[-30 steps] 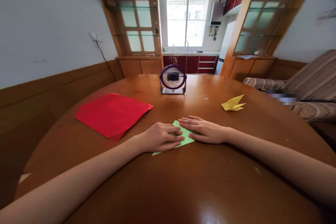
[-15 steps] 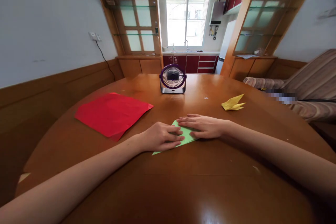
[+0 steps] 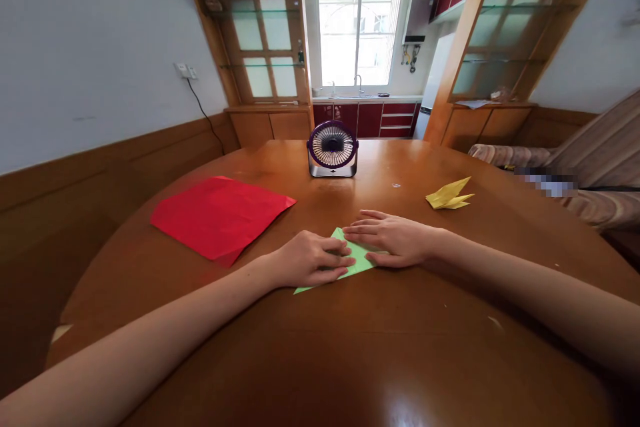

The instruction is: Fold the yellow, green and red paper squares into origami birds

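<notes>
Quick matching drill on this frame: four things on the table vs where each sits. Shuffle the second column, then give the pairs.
Things:
1. green paper
2. red paper
3. yellow paper figure
4. fan

Places:
A. far middle of the table, upright
B. lying flat on the left side
C. pressed under both the left hand and the right hand
D. on the right side, beyond the right hand

Pairs: 1-C, 2-B, 3-D, 4-A

We see a bright kitchen window point(image 3: 359, 33) beyond glazed wooden partitions point(image 3: 260, 27), white walls point(image 3: 90, 47) over wood panelling, red cabinets point(image 3: 373, 119), a striped sofa point(image 3: 590, 160)
</notes>
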{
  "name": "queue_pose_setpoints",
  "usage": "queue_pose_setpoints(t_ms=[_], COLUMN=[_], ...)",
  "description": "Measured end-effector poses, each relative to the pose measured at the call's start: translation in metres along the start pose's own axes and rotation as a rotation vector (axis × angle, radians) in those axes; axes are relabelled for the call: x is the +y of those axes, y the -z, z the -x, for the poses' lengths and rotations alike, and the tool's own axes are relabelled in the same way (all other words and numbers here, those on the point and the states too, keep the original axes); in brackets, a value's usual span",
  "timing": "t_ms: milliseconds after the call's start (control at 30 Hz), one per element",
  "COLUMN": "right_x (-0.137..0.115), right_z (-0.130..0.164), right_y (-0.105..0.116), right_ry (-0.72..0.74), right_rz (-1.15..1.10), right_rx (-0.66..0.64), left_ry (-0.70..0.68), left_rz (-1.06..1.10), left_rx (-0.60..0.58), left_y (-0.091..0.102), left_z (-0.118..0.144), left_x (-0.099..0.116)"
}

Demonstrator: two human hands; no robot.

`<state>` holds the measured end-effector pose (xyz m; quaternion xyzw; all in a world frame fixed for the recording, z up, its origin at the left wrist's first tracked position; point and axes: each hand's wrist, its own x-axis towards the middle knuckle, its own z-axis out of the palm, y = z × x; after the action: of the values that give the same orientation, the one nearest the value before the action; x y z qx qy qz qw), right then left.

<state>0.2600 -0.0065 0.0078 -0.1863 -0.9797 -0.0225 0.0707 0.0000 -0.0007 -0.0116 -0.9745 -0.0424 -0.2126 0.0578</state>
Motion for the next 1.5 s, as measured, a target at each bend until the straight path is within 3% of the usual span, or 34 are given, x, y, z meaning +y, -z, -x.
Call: queue_pose_setpoints(t_ms=[467,767,1233,1367,1500], right_x=[-0.001,-0.008,-0.017,-0.014,-0.012], right_z=[0.018,0.049,0.082,0.083,0.079], right_y=[0.002,0.002,0.008,0.004,0.003], right_ry=[0.016,0.040,0.056,0.007,-0.166], right_rz=[-0.004,-0.030,-0.100,-0.223,-0.316], right_rx=[0.016,0.174,0.299,0.388,0.561], left_ry=[0.032,0.025,0.026,0.039,0.082], left_rz=[-0.014,0.020,0.056,0.089,0.132], left_rx=[0.024,0.044,0.057,0.072,0.066], left_y=[-0.003,-0.002,-0.004,-0.004,-0.001], left_z=[0.003,0.002,0.002,0.001,-0.002], left_x=[0.000,0.001,-0.001,-0.001,0.000])
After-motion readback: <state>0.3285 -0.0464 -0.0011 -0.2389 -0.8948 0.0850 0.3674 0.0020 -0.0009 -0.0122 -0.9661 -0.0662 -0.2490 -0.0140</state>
